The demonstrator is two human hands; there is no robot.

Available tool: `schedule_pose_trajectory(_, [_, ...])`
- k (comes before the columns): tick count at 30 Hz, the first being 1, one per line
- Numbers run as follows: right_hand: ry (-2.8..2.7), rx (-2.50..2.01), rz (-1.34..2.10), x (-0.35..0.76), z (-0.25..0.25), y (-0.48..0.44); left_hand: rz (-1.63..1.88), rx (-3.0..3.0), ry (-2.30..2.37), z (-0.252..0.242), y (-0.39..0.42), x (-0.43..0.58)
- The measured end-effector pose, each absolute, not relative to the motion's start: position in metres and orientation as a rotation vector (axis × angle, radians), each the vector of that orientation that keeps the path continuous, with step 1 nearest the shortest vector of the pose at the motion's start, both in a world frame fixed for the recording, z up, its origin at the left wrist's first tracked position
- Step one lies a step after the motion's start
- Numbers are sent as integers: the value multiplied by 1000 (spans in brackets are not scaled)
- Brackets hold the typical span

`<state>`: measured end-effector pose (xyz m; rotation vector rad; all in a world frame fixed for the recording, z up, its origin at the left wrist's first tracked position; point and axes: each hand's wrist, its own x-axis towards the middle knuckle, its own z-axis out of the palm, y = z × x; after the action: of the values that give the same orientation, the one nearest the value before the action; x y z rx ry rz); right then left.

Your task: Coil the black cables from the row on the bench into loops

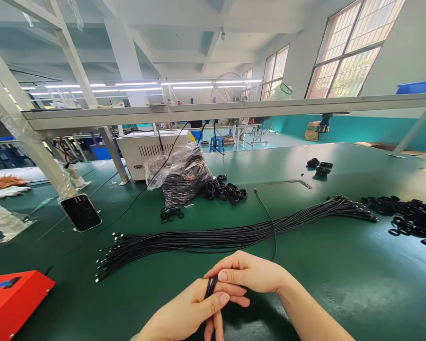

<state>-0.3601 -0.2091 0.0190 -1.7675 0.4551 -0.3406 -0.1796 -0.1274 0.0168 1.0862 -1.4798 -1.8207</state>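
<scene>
My left hand (188, 313) and my right hand (248, 272) meet low in the view, just above the green table (326, 289). Between them is a small black cable coil (210, 287), wound around the left fingers and pinched by both thumbs. A thin black cable (271, 227) curves up from behind my right hand. Farther ahead, a long bundle of black cables (234, 237) with metal-tipped ends lies across the table. Its nearest ends are a short way beyond my hands. Several finished black coils (406, 220) lie in a heap to the right.
A black plastic bag of coils (186, 177) and a pile of black coils (223, 189) sit beyond the bundle, next to a white machine (149, 154). A red box (14, 303) stands at the near left. A black tablet-like device (81, 212) lies at the table's left. A metal shelf beam (213, 111) spans overhead.
</scene>
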Motion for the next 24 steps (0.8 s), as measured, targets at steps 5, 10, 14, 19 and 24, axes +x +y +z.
schedule_pose_trajectory(5, [577, -1857, -486, -361, 30, -208, -1862, 1002, -1364, 12, -132, -174])
schedule_pose_trajectory(10, [872, -2171, -531, -384, 52, -188, -1711, 813, -823, 9, -151, -157])
schedule_pose_trajectory(14, [972, -2203, -179, -395, 50, -178, -1659, 731, -668, 8, -154, -151])
schedule_pose_trajectory(19, [861, -1917, -629, -371, 45, -192, -1713, 838, -857, 12, -143, -162])
schedule_pose_trajectory(24, [570, -1627, -553, -350, 38, -206, -1729, 874, -1030, 14, -139, -165])
